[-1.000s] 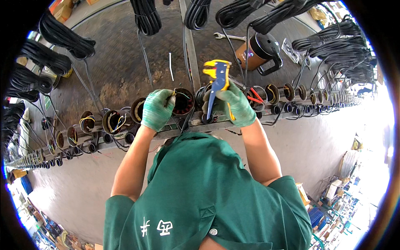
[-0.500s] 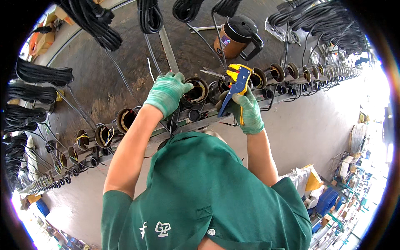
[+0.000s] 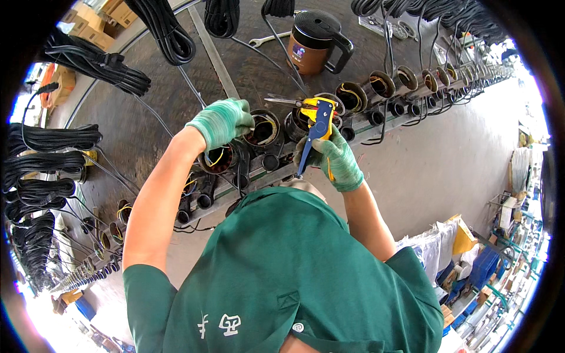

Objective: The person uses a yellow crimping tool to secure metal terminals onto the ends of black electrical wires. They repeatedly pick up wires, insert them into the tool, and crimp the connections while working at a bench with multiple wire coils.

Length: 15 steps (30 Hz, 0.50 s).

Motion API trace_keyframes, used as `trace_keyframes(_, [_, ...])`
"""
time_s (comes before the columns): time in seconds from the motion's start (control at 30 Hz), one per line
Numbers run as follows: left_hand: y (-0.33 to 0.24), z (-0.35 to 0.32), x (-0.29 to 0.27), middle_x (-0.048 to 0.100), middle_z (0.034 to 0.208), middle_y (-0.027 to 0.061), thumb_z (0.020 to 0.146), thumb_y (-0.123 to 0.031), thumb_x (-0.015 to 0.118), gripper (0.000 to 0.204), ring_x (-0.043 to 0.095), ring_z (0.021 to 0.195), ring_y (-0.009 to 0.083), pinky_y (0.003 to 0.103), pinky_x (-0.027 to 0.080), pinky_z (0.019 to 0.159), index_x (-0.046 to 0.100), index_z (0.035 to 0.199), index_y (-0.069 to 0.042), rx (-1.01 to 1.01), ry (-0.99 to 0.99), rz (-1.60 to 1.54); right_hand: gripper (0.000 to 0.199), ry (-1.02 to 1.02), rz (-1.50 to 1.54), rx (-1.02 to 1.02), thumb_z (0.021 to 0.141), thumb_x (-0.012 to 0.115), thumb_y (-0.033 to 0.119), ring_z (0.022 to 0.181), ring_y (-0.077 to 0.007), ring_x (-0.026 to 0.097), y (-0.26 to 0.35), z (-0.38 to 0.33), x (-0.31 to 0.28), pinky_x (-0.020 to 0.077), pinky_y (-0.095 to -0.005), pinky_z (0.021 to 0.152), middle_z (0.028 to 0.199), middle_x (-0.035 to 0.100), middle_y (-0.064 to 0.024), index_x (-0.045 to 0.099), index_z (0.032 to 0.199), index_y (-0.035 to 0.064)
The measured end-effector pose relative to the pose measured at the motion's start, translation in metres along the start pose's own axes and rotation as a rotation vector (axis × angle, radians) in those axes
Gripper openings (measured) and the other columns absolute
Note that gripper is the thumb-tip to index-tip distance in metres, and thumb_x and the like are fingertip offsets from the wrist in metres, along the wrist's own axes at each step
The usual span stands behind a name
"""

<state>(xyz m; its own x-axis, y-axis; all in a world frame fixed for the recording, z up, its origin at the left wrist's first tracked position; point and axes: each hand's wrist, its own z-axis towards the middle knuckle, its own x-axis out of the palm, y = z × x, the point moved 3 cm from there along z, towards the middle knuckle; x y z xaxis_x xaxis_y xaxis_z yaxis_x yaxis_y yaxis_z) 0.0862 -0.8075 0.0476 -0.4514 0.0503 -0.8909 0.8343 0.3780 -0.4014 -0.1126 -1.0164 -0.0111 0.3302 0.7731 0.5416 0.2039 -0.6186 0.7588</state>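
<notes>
My left hand [image 3: 220, 122], in a green knit glove, rests on a round motor stator [image 3: 262, 129] with copper windings and grips its thin wires. My right hand [image 3: 332, 156], also gloved, holds a yellow and blue wire stripper [image 3: 315, 120] by its handles, its head pointing up toward the same stator. A row of similar stators [image 3: 376, 88] runs along a metal rail [image 3: 276, 173] from lower left to upper right. My green shirt fills the lower middle of the view.
A brown mug with a black lid [image 3: 315, 38] stands on the grey bench behind the row. Bundles of black cable [image 3: 53, 141] lie along the left and top. A wrench [image 3: 265, 40] lies near the mug. Boxes and bags [image 3: 465, 247] sit on the floor at right.
The view has swung, so the row of stators now runs more steeply up to the right. Both hands stay at the same stator, with the stripper still in my right hand.
</notes>
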Motion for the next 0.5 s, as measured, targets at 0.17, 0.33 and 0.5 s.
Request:
trace_keyframes(0.17, [0.004, 0.012, 0.016, 0.076, 0.108, 0.0097, 0.097, -0.011, 0.072, 0.019, 0.073, 0.099, 0.0246, 0.034, 0.058, 0.086, 0.076, 0.114, -0.003, -0.061, -0.353, -0.289, 0.053, 0.023, -0.01, 0.022, 0.091, 0.069, 0.014, 0.091, -0.0324, 0.075, 0.007, -0.007, 0.004, 0.0647, -0.0479, 0.083, 0.106, 0.071, -0.0176, 0.05, 0.14, 0.0067])
trace_keyframes(0.33, [0.002, 0.018, 0.047, 0.077, 0.103, 0.0068, 0.102, -0.009, 0.068, 0.023, 0.073, 0.089, 0.0122, 0.03, 0.06, 0.077, 0.069, 0.124, -0.002, -0.319, -0.449, -0.715, 0.063, -0.006, -0.058, 0.023, 0.091, 0.07, 0.016, 0.094, -0.0316, 0.074, -0.004, -0.004, -0.003, 0.0644, -0.0475, 0.083, 0.108, 0.071, -0.0165, 0.044, 0.148, 0.0072])
trace_keyframes(0.5, [-0.002, 0.015, 0.067, 0.076, 0.102, 0.0053, 0.099, -0.003, 0.071, 0.02, 0.072, 0.094, 0.0124, 0.029, 0.059, 0.085, 0.069, 0.119, -0.001, -0.346, -0.606, -0.825, 0.064, 0.035, -0.034, 0.074, 0.092, 0.068, 0.01, 0.101, -0.016, 0.067, -0.003, -0.005, 0.003, 0.059, -0.0333, 0.091, 0.117, 0.065, -0.0049, 0.044, 0.151, 0.0088])
